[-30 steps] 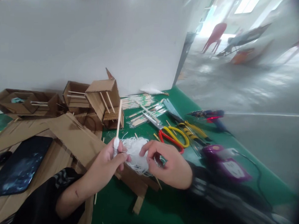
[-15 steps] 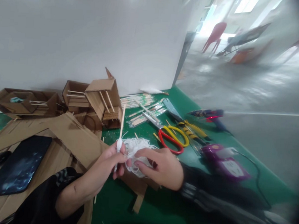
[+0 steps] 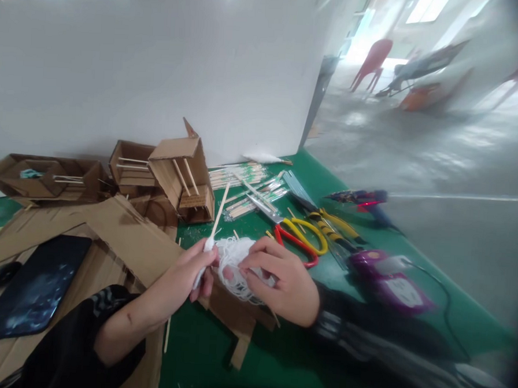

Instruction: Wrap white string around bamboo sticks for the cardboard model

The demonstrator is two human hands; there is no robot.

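A thin wooden stick (image 3: 221, 210) with white string wound round its lower part stands tilted in my left hand (image 3: 196, 267), whose fingers are closed on it. To the right of that hand lies a loose heap of white string (image 3: 234, 262). My right hand (image 3: 284, 281) is over the heap's right side, thumb and fingertips pinched together on a strand of the string. Scissors with red and yellow handles (image 3: 297, 245) lie just beyond my right hand.
Cardboard boxes (image 3: 179, 178) with sticks stand at the back left. A dark tablet (image 3: 32, 286) lies on cardboard at the left. Packaged sticks (image 3: 259, 197), pliers (image 3: 333, 227), a glue gun (image 3: 363, 199) and a purple power strip (image 3: 393, 282) are on the green table (image 3: 215, 365).
The stick's top has leaned to the right. My right hand has drawn slightly away from my left hand, and its fingertips have come together.
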